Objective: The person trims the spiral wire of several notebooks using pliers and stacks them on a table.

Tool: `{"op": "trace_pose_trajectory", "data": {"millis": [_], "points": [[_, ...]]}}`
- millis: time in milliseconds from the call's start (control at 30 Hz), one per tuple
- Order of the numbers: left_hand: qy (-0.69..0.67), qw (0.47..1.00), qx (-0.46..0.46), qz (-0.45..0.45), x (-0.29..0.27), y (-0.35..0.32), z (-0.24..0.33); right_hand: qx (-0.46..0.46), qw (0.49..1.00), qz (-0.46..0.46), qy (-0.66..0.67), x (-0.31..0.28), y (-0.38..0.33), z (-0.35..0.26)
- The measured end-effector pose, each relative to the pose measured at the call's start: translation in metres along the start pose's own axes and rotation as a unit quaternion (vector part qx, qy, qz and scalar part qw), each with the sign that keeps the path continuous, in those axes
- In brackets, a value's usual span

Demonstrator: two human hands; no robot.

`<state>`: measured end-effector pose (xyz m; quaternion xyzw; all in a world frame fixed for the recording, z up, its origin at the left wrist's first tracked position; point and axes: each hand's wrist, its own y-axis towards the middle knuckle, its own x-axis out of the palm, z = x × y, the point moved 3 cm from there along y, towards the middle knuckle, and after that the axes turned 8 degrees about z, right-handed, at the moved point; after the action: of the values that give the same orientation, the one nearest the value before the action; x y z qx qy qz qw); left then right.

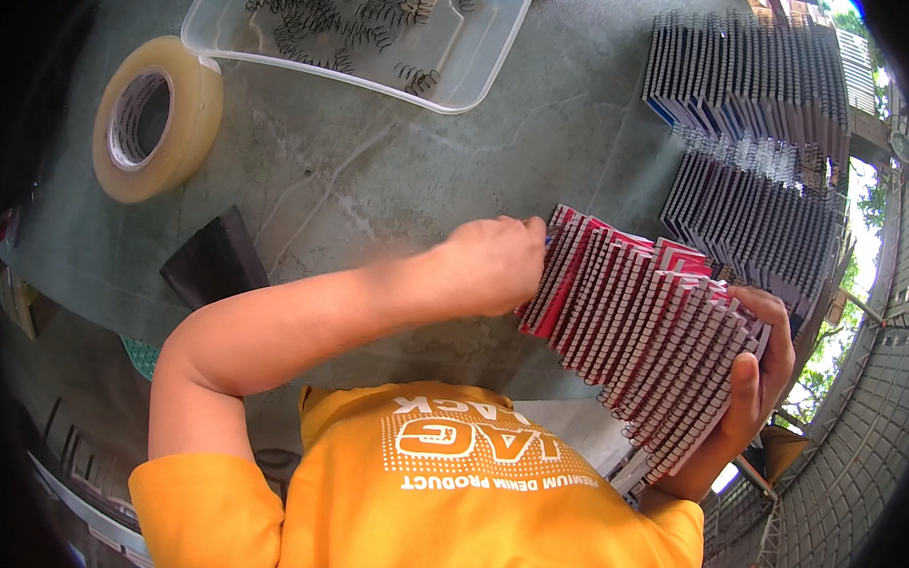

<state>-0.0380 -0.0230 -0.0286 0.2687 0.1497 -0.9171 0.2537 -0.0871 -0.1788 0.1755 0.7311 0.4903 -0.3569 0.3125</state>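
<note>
At the frame's centre right, the left hand [494, 266] pinches and the right hand [753, 379] grips the fanned stack of spiral notebooks [641, 328] above the worktop [370, 167].

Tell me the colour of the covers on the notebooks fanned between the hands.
Red covers, on the fanned notebooks with pale spiral edges; head view shows it.

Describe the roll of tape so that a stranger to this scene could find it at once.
Start at the grey-green table and go to its far left corner, left of the clear plastic tray of wire spirals. The tape roll lies there alone: the only round thing, a thick yellowish translucent ring with a white core.
</note>
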Motion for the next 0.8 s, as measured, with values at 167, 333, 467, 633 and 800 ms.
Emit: {"op": "trace_pose_trajectory", "data": {"millis": [167,333,467,633,800], "points": [[-0.355,0.897,-0.186,-0.189,-0.004,0.004,-0.019,0.005,1.0,-0.001,-0.016,-0.007,-0.002,-0.001],[-0.561,0.768,-0.238,-0.195,-0.001,0.001,-0.024,-0.007,1.0,-0.018,-0.013,-0.003,0.001,0.003],[-0.605,0.725,-0.243,-0.222,-0.005,0.011,-0.023,-0.003,1.0,-0.018,-0.022,-0.007,0.003,-0.002],[-0.543,0.773,-0.252,-0.209,-0.014,0.013,-0.023,-0.014,1.0,-0.021,-0.009,-0.005,0.002,0.003],[0.131,0.988,-0.015,0.082,-0.003,0.001,0.003,-0.011,1.0,-0.024,-0.002,-0.002,0.002,0.002]]}}
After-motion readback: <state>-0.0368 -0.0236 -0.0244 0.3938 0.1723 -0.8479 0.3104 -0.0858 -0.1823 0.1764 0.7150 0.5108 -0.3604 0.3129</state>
